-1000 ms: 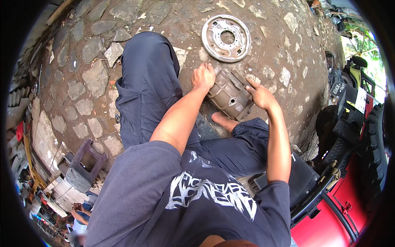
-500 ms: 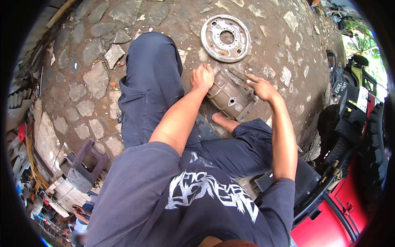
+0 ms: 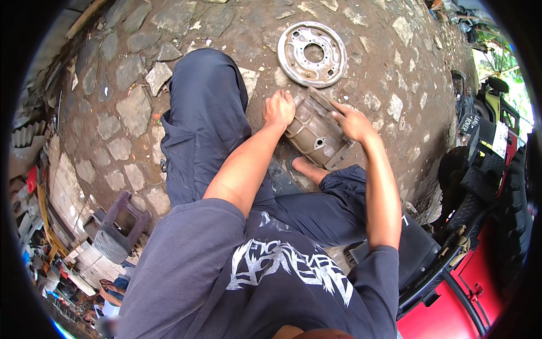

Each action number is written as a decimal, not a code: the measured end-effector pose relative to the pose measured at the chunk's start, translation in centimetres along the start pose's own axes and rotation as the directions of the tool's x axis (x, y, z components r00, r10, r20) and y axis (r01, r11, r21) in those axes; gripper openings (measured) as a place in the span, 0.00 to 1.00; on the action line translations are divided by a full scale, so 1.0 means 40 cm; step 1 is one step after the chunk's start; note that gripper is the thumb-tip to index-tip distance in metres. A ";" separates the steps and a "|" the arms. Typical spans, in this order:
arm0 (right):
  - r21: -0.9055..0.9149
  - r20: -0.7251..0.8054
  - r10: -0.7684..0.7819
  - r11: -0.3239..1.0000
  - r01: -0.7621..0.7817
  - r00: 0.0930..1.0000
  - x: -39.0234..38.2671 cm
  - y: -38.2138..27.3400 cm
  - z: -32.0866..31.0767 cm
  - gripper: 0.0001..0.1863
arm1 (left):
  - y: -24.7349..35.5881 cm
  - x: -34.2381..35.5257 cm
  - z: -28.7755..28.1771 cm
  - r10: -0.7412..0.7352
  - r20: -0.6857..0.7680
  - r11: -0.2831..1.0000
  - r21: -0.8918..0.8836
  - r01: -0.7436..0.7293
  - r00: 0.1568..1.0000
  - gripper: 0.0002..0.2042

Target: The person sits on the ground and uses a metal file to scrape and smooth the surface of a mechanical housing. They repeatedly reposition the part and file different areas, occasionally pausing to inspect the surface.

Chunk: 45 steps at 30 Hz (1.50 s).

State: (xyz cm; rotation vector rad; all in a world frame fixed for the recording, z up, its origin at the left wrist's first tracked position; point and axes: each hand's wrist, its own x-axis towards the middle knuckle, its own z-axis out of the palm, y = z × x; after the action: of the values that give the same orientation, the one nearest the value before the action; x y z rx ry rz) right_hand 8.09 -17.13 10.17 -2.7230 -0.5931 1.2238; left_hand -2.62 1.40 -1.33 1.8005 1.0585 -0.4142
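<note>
A grey-brown metal gearbox casing (image 3: 316,129), ribbed and with a round hole in its side, rests on the ground in front of me. My left hand (image 3: 279,107) is closed round its upper left edge. In my right hand (image 3: 351,122) is a long flat tool like a file (image 3: 320,99), lying across the casing's far edge. The fingers of that hand are wrapped round its near end. Where exactly the tool touches the casing is too small to tell.
A round metal plate with a centre hole (image 3: 312,54) lies just beyond the casing. My bent knee (image 3: 209,85) rises at the left, and my foot (image 3: 309,168) is close to the casing. A red vehicle (image 3: 451,311) stands at the right, a plastic stool (image 3: 121,226) at the left.
My right hand has moved a little left, toward the casing, and the flat tool has slid farther along the far edge. My left hand keeps its place on the casing.
</note>
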 end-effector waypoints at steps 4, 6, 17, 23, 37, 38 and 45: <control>-0.072 0.062 0.022 0.997 -0.017 0.998 0.092 -0.089 -0.022 0.28 | 0.015 -0.008 -0.004 -0.001 -0.005 1.000 -0.004 0.001 1.000 0.26; -0.083 0.066 -0.017 0.996 0.023 0.998 0.082 -0.087 -0.034 0.28 | -0.004 -0.004 0.007 0.015 -0.043 1.000 -0.010 -0.015 0.999 0.25; 0.054 -0.011 -0.036 0.998 0.036 0.999 0.113 0.016 0.041 0.29 | -0.002 0.005 0.005 0.039 -0.047 0.999 -0.006 -0.039 0.998 0.25; 0.120 0.069 0.027 0.992 -0.035 0.997 0.014 0.039 0.013 0.29 | 0.005 -0.007 -0.011 0.001 -0.015 1.000 0.012 0.000 1.000 0.25; 0.109 0.025 0.012 0.994 -0.015 1.000 0.094 0.011 0.039 0.28 | -0.018 0.009 0.020 0.075 -0.124 0.997 0.005 -0.075 0.989 0.24; 0.108 0.032 -0.014 0.994 0.010 0.999 0.074 0.014 0.040 0.29 | -0.025 0.012 0.015 0.074 -0.120 0.997 0.008 -0.074 0.990 0.25; 0.015 0.029 -0.071 0.997 0.071 0.997 0.092 -0.012 0.024 0.28 | -0.030 0.020 0.031 0.122 -0.121 0.991 0.064 -0.115 0.985 0.25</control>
State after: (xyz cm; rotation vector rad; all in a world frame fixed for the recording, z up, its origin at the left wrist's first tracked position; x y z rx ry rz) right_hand 9.45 -15.34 7.06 -2.6523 -0.6758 1.2493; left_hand -2.93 0.89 -3.12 1.9496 1.0272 -0.2641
